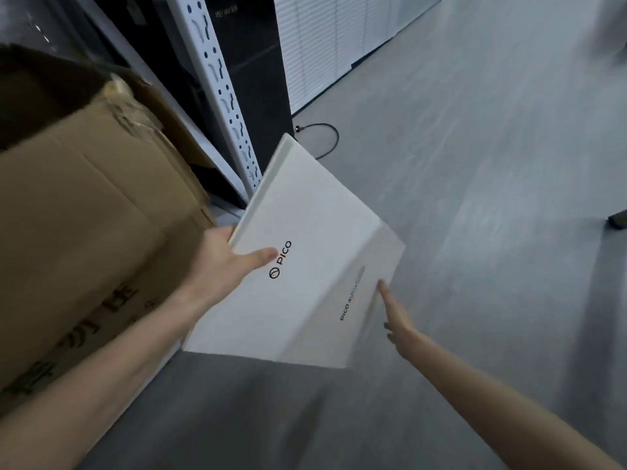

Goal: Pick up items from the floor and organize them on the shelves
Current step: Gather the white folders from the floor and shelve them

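Left hand (224, 262) grips white box (305, 232) (thumb on top); straight-fingered right hand (397, 320) presses its side.

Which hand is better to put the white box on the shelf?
Probably the left hand: it grips the white box by its edge, thumb on top, and is nearer the shelf post. The right hand only touches the box's side with straight fingers.

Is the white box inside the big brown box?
No, the left hand grips the white PICO box beside the brown cardboard box, outside it.
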`<act>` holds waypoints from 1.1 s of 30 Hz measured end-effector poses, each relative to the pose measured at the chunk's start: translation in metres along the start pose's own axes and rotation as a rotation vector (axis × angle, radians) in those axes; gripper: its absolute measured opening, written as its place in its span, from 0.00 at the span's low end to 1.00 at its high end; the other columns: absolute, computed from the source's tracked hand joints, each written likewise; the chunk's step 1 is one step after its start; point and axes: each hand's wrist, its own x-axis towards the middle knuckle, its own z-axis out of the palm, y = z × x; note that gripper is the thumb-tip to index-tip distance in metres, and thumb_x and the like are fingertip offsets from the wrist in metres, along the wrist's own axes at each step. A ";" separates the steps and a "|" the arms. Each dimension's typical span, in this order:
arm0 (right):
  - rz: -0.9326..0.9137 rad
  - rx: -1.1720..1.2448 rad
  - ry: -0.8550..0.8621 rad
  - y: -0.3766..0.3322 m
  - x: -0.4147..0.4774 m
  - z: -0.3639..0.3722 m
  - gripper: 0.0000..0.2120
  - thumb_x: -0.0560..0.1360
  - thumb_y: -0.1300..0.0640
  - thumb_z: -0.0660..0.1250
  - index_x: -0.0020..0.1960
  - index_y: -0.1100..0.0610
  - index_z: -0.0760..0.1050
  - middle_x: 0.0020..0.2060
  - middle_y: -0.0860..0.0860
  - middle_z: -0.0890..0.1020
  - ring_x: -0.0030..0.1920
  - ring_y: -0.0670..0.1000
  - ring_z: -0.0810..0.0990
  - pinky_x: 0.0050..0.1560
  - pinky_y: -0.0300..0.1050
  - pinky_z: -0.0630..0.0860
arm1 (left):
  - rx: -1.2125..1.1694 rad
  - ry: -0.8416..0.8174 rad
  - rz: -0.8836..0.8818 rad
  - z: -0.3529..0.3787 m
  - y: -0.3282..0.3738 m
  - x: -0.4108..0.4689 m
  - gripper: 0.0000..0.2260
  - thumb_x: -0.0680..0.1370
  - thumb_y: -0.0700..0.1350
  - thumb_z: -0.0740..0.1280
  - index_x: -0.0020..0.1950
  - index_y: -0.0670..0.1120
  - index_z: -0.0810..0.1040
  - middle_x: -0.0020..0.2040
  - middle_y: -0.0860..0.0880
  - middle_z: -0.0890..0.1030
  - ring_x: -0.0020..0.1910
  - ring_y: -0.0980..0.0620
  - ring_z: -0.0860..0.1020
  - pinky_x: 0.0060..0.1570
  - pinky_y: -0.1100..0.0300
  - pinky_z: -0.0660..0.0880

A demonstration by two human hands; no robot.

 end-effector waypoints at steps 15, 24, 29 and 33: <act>-0.140 0.042 0.060 -0.188 -0.399 -0.045 0.25 0.73 0.38 0.70 0.54 0.59 0.79 0.48 0.53 0.85 0.47 0.53 0.84 0.46 0.49 0.80 | -0.217 0.128 -0.409 -0.208 0.248 -0.161 0.08 0.72 0.44 0.77 0.45 0.44 0.80 0.42 0.49 0.86 0.41 0.48 0.85 0.41 0.56 0.80; -0.202 -0.174 -0.179 -0.239 -0.586 -0.032 0.17 0.74 0.46 0.72 0.47 0.61 0.82 0.38 0.53 0.87 0.37 0.53 0.85 0.39 0.45 0.80 | -0.366 0.204 -0.589 -0.330 0.305 -0.315 0.12 0.72 0.45 0.76 0.53 0.44 0.83 0.46 0.46 0.87 0.45 0.43 0.86 0.51 0.45 0.81; -0.302 -0.381 -0.348 -0.265 -0.662 0.030 0.21 0.74 0.44 0.73 0.45 0.64 0.80 0.42 0.59 0.85 0.41 0.58 0.85 0.41 0.50 0.81 | -0.504 0.510 -0.654 -0.382 0.308 -0.421 0.13 0.71 0.45 0.77 0.52 0.43 0.84 0.44 0.45 0.87 0.42 0.44 0.86 0.43 0.54 0.81; -0.404 -0.484 -0.519 -0.258 -0.740 0.097 0.14 0.76 0.48 0.71 0.48 0.60 0.81 0.39 0.54 0.85 0.39 0.53 0.83 0.37 0.43 0.80 | -0.574 0.719 -0.689 -0.431 0.307 -0.524 0.13 0.71 0.48 0.77 0.50 0.42 0.85 0.45 0.44 0.87 0.44 0.43 0.86 0.51 0.49 0.81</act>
